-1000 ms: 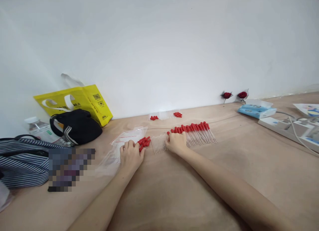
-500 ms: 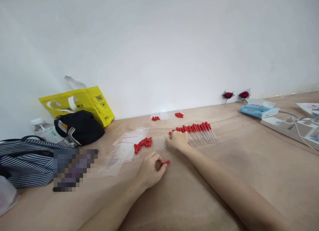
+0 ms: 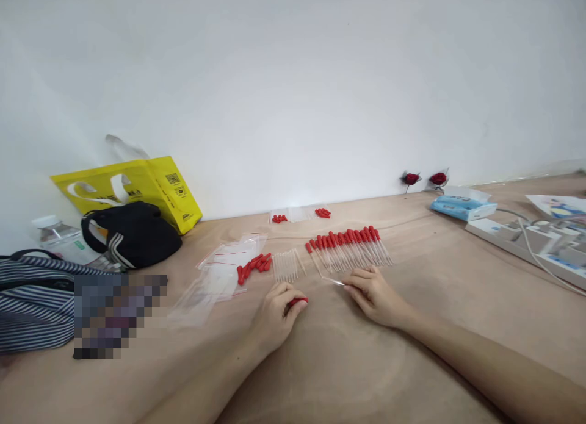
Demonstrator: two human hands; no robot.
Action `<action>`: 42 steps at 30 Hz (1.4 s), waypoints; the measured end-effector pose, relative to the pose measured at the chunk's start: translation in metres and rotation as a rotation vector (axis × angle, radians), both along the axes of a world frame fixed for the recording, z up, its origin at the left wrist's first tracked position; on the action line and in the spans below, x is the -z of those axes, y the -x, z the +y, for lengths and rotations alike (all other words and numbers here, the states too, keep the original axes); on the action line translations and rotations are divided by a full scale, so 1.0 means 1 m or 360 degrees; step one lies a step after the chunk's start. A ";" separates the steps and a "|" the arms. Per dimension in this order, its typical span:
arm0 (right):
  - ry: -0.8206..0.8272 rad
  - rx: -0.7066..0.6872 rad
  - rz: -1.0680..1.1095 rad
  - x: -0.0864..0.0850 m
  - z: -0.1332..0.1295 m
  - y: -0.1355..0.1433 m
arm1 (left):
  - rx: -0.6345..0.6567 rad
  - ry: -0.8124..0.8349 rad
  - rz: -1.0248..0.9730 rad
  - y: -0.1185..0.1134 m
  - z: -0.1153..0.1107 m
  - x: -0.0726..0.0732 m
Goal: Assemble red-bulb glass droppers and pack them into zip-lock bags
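My left hand (image 3: 278, 311) is closed on a red rubber bulb (image 3: 298, 301) near the middle of the table. To its right, my right hand (image 3: 373, 294) pinches one end of a thin clear tube (image 3: 332, 282), which points left. Beyond my hands lies a row of clear tubes with red bulbs (image 3: 348, 241) on their far ends. Several bare clear tubes (image 3: 284, 266) lie side by side left of that row. A pile of loose red bulbs (image 3: 254, 265) rests beside them, at the edge of flat clear plastic bags (image 3: 220, 277).
Near the wall lies another clear bag (image 3: 297, 213) with red bulbs. At the left are a yellow bag (image 3: 155, 174), a black cap (image 3: 137, 235), a bottle (image 3: 59, 235) and a striped bag (image 3: 36, 302). Tissues (image 3: 462, 205), a power strip (image 3: 503, 235) and two dark red flowers (image 3: 438, 179) are at the right.
My right hand has moved right and nearer from the row of tubes and now holds a clear tube. My left hand keeps its red bulb. The view has shifted slightly right.
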State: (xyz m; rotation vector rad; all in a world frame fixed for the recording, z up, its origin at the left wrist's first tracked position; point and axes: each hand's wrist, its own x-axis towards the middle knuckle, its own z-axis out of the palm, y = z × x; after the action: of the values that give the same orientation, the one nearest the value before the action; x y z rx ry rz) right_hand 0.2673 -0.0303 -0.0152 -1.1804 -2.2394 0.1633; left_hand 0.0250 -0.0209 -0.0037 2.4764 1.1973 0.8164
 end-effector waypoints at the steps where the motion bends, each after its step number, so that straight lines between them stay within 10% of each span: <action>1: -0.0001 -0.0019 0.0008 -0.001 -0.003 0.004 | 0.0004 -0.0001 -0.0009 0.000 0.000 0.000; 20: -0.0086 -0.0257 -0.0013 0.004 -0.017 0.030 | -0.0039 0.0066 -0.0076 -0.006 -0.003 0.000; 42: -0.0125 -0.0333 -0.0146 -0.003 -0.020 0.028 | 0.0404 -0.0252 0.0189 -0.008 -0.016 -0.003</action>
State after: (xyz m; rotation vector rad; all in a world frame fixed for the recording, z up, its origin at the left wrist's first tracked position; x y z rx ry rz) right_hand 0.2390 -0.0506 -0.0126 -0.9287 -2.4248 0.1043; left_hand 0.0334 -0.0368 -0.0008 2.7665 0.8555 0.7284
